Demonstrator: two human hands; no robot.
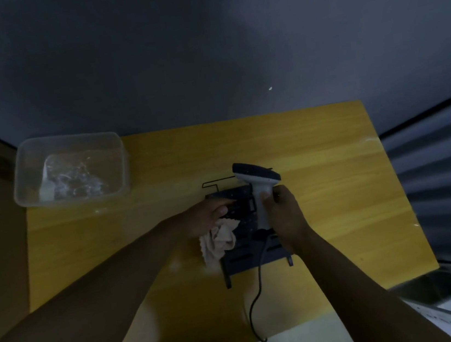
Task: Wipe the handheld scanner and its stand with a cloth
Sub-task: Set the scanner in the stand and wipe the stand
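Observation:
A white handheld scanner with a dark top stands upright over its black stand in the middle of the yellow table. My right hand is closed around the scanner's handle. My left hand rests on the stand's left side and holds a crumpled pale cloth, which hangs below the palm. A dark cable runs from the scanner's base down toward the table's near edge.
A clear plastic tub with shiny wrapping inside sits at the table's far left corner. A dark wall rises behind the table. Slatted blinds and a glass surface lie to the right.

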